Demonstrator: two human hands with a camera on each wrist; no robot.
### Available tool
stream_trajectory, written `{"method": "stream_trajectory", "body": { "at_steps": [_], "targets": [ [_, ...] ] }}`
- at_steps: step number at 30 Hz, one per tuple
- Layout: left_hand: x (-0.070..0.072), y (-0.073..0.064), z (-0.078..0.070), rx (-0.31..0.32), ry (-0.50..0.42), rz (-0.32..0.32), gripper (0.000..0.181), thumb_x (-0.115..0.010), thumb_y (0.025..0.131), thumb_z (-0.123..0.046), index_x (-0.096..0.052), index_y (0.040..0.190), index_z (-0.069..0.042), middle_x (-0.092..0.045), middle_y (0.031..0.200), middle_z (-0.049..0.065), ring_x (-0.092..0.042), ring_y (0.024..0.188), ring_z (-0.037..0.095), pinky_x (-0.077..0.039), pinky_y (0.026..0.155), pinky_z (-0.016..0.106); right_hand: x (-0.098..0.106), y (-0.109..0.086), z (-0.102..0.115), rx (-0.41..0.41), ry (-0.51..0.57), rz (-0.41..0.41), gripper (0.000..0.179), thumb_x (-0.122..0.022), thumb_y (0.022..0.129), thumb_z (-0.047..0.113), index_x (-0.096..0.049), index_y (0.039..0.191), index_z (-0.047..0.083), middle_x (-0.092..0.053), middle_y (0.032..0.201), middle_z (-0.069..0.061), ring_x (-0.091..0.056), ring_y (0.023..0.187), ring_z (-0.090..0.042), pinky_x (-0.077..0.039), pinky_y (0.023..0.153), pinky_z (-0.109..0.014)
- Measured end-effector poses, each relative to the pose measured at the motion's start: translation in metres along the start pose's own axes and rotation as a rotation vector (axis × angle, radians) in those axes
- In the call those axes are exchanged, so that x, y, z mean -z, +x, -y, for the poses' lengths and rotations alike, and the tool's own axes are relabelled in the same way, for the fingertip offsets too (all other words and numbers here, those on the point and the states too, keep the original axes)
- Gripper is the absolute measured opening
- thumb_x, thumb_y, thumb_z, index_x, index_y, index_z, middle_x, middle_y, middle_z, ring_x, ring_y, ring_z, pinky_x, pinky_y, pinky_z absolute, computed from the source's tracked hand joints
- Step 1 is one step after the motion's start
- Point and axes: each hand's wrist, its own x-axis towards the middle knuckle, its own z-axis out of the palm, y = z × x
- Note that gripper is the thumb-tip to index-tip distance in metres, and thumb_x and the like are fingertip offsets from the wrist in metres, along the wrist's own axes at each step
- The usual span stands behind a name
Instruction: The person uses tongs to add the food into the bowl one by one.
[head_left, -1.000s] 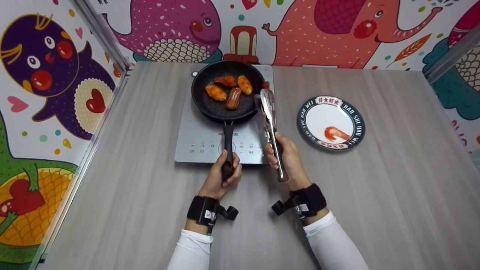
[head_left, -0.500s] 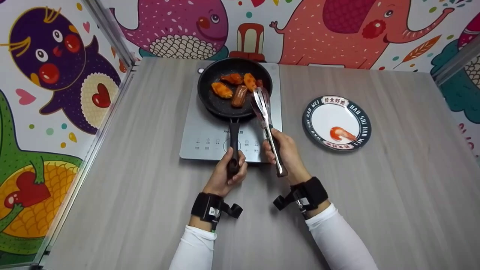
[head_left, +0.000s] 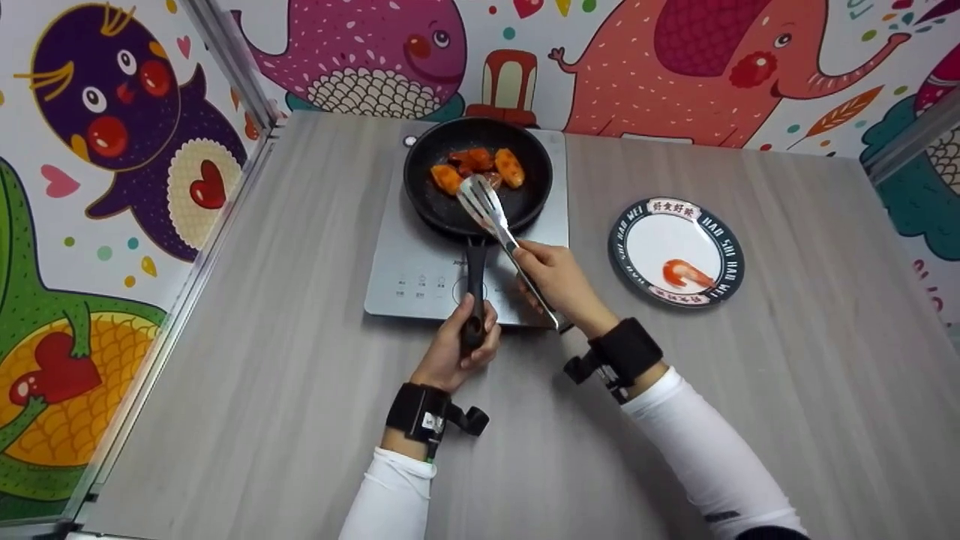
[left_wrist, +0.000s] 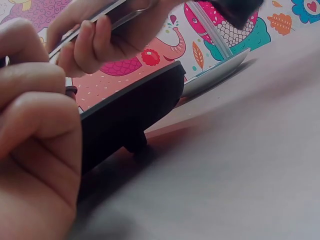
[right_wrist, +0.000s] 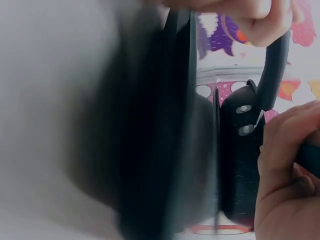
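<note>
My left hand [head_left: 454, 345] grips the black handle [head_left: 475, 274] of a frying pan [head_left: 429, 204], which sits at the back of an induction cooktop. Metal tongs [head_left: 487, 206] are held in my right hand [head_left: 559, 281], slanting over the pan with their tips toward its middle. Several orange glazed pieces that look like chicken wings [head_left: 510, 168] lie in the pan. A brown scored piece there is mostly hidden by the tong tips; I cannot tell whether they pinch it. In the right wrist view, the pan's side [right_wrist: 240, 175] shows beside my right hand [right_wrist: 290, 175].
To the right stands a round plate [head_left: 660, 240] with a dark lettered rim and one cooked shrimp [head_left: 686, 274] on it. The silver cooktop [head_left: 390, 266] rests on a wood-grain table [head_left: 300, 337]. Cartoon-printed walls [head_left: 675, 67] close off the back and left side.
My right hand has swung the tongs leftward, from the pan's right edge to over its middle, covering most of the brown piece. My left hand keeps its grip on the handle.
</note>
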Motion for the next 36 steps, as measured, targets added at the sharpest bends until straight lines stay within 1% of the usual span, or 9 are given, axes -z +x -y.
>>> {"method": "stream_trajectory", "body": {
  "at_steps": [4, 7, 9, 11, 14, 19, 26, 30, 36],
  "targets": [
    [0.0, 0.001, 0.0, 0.012, -0.003, 0.002, 0.041, -0.026, 0.096, -0.044, -0.043, 0.081, -0.009, -0.041, 0.051, -0.005, -0.025, 0.037, 0.005, -0.015, 0.032, 0.021, 0.002, 0.006, 0.016, 0.069, -0.321, 0.025, 0.032, -0.045, 0.093, 0.033, -0.056, 0.119, 0.019, -0.056, 0.057, -0.014, -0.047, 0.036, -0.02, -0.041, 0.033, -0.035],
    [0.0, 0.001, 0.0, 0.017, -0.009, -0.004, 0.041, -0.027, 0.096, -0.044, -0.043, 0.081, -0.009, -0.041, 0.05, -0.004, -0.025, 0.036, 0.005, -0.014, 0.032, 0.021, 0.002, 0.01, 0.03, 0.116, -0.576, 0.033, 0.031, -0.044, 0.093, 0.033, -0.056, 0.119, 0.02, -0.058, 0.057, -0.009, -0.049, 0.038, -0.016, -0.042, 0.039, -0.031],
    [0.0, 0.0, 0.0, 0.019, -0.007, -0.008, 0.041, -0.027, 0.096, -0.043, -0.043, 0.081, -0.009, -0.041, 0.05, -0.004, -0.025, 0.036, 0.005, -0.014, 0.032, 0.021, 0.0, 0.013, 0.038, 0.139, -0.696, 0.045, 0.027, -0.043, 0.093, 0.031, -0.059, 0.11, 0.017, -0.058, 0.056, -0.004, -0.05, 0.04, -0.014, -0.042, 0.042, -0.029],
    [0.0, 0.0, 0.0, 0.018, 0.0, -0.013, 0.041, -0.026, 0.096, -0.043, -0.043, 0.081, -0.009, -0.041, 0.05, -0.004, -0.025, 0.036, 0.005, -0.014, 0.032, 0.021, -0.002, 0.016, 0.045, 0.147, -0.775, 0.053, 0.023, -0.044, 0.093, 0.031, -0.061, 0.098, 0.015, -0.057, 0.057, 0.0, -0.051, 0.043, -0.011, -0.042, 0.045, -0.027],
    [0.0, 0.0, 0.0, 0.016, 0.016, -0.013, 0.041, -0.025, 0.097, -0.043, -0.043, 0.08, -0.009, -0.041, 0.05, -0.004, -0.025, 0.036, 0.005, -0.014, 0.032, 0.021, -0.005, 0.021, 0.053, 0.152, -0.846, 0.069, 0.021, -0.045, 0.092, 0.028, -0.057, 0.082, 0.015, -0.055, 0.057, 0.002, -0.051, 0.046, -0.011, -0.042, 0.044, -0.027],
    [0.0, -0.001, 0.0, 0.016, 0.012, -0.013, 0.042, -0.026, 0.097, -0.043, -0.043, 0.08, -0.009, -0.042, 0.05, -0.004, -0.026, 0.037, 0.005, -0.015, 0.032, 0.021, -0.007, 0.026, 0.064, 0.169, -0.949, 0.104, 0.025, -0.045, 0.092, 0.026, -0.053, 0.072, 0.013, -0.054, 0.056, 0.002, -0.051, 0.045, -0.012, -0.041, 0.045, -0.027],
    [0.0, -0.002, -0.001, 0.029, 0.019, -0.032, 0.042, -0.024, 0.097, -0.042, -0.044, 0.08, -0.009, -0.042, 0.051, -0.004, -0.027, 0.036, 0.005, -0.016, 0.032, 0.021, -0.009, 0.031, 0.08, 0.123, -0.985, 0.196, 0.025, -0.043, 0.094, 0.024, -0.057, 0.077, 0.011, -0.056, 0.058, -0.001, -0.053, 0.041, -0.012, -0.044, 0.039, -0.026],
    [0.0, -0.002, -0.001, 0.039, 0.027, -0.046, 0.042, -0.023, 0.097, -0.042, -0.044, 0.079, -0.009, -0.042, 0.051, -0.005, -0.027, 0.036, 0.005, -0.015, 0.032, 0.021, -0.013, 0.032, 0.087, 0.117, -1.024, 0.191, 0.024, -0.045, 0.092, 0.024, -0.058, 0.077, 0.009, -0.056, 0.059, -0.002, -0.053, 0.041, -0.012, -0.043, 0.039, -0.026],
    [0.0, -0.002, -0.001, 0.051, 0.029, -0.066, 0.043, -0.025, 0.096, -0.044, -0.044, 0.079, -0.009, -0.042, 0.051, -0.005, -0.026, 0.036, 0.004, -0.014, 0.032, 0.022, -0.021, 0.036, 0.092, 0.153, -1.119, 0.166, 0.021, -0.048, 0.091, 0.022, -0.059, 0.083, 0.006, -0.055, 0.061, -0.005, -0.054, 0.047, -0.017, -0.044, 0.043, -0.03]
  ]
}}
